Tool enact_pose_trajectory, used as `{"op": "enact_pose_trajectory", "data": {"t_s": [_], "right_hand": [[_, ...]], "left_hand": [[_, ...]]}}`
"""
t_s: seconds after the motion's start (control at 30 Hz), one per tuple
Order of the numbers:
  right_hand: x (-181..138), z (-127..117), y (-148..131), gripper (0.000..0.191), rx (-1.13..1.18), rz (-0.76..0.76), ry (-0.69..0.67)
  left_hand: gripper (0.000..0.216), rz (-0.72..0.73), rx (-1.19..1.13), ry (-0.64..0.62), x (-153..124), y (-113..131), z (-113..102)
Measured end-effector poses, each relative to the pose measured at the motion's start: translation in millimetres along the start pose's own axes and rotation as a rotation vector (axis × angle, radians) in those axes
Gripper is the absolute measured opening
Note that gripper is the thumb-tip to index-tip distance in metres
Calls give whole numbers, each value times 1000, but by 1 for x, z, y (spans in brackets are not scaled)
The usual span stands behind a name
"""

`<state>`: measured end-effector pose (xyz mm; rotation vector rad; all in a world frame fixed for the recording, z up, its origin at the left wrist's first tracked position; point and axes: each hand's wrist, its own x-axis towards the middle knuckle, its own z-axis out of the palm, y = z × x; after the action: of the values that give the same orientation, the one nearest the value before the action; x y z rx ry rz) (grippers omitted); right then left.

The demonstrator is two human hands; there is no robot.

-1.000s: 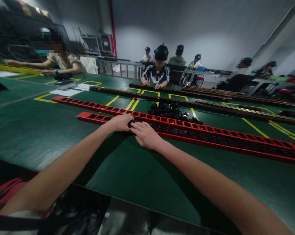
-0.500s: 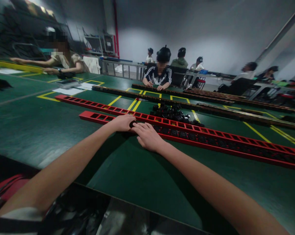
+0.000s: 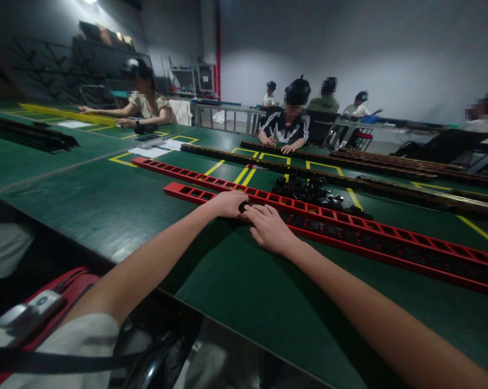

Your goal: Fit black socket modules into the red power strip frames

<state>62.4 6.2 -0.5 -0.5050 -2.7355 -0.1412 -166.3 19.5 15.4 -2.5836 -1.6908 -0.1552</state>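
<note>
A long red rail lies on the green table, several of its square openings filled with black sockets. Over its left part, my left hand is closed, the fingertips at a small dark round part in the rail. From the other side, my right hand bends over the near edge, its fingertips closed against that same part. The hands nearly meet there. My fingers hide most of the part, so its exact kind is unclear. Just behind, a second red rail with open square slots runs alongside.
Loose black parts are heaped behind the rails. Long dark strips stretch across the table beyond. A person works opposite; another person sits at left near a yellow rail. White papers lie at mid-left.
The view has swung left, so everything sits further right in the picture. My hands keep nearly the same hold at the same place on the near red rail.
</note>
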Motion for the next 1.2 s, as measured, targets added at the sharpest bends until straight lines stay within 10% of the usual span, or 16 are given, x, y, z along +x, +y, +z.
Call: {"op": "enact_pose_trajectory", "data": {"t_s": [1.2], "right_hand": [[-1,-8,-9,52,-103,3,-90]], "left_hand": [[27,-26,3,-29,-1,3,-2]]}}
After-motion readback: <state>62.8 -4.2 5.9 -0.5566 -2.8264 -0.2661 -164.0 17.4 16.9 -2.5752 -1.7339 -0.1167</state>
